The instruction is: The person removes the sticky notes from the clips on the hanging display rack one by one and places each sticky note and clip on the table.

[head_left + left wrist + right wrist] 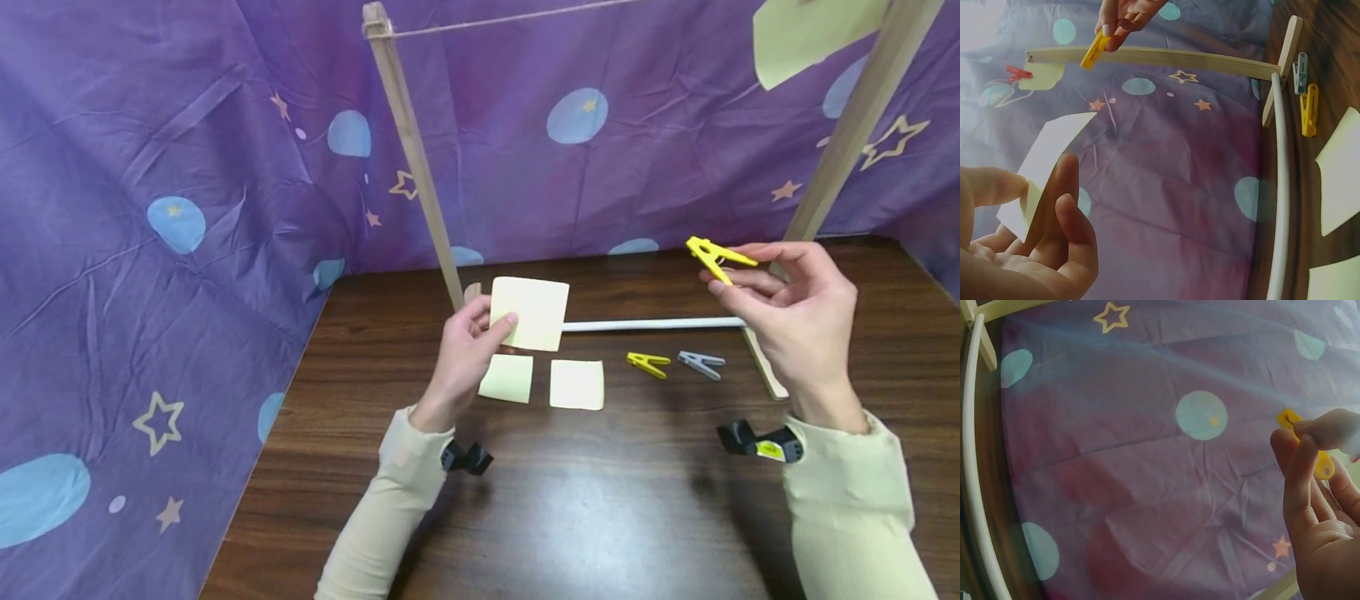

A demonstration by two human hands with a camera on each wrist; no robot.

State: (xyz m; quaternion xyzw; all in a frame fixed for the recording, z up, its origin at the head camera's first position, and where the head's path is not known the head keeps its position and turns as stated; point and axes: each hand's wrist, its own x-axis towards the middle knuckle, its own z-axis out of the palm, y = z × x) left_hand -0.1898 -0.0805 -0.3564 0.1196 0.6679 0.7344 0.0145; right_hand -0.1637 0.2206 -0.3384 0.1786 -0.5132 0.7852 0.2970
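Observation:
Between thumb and fingers, my left hand [467, 354] pinches a pale yellow sticky note [534, 312], held up above the table near the left post. The left wrist view shows that note [1044, 165] from its edge, slightly bent. My right hand [806, 312], raised at the right, pinches a yellow clothespin [708, 254] by its legs. A string [510, 18] runs across the top from the left post. By the right post hangs another pale note [810, 37]; a red clothespin [1019, 73] shows at it in the left wrist view.
Two pale notes [506, 378] [577, 385] lie on the brown table [360, 467]. To their right are a yellow clothespin [648, 364] and a grey one [702, 364]. A white rod [652, 325] joins the wooden posts [416, 150] low down. Purple cloth [247, 167] hangs behind and at the left.

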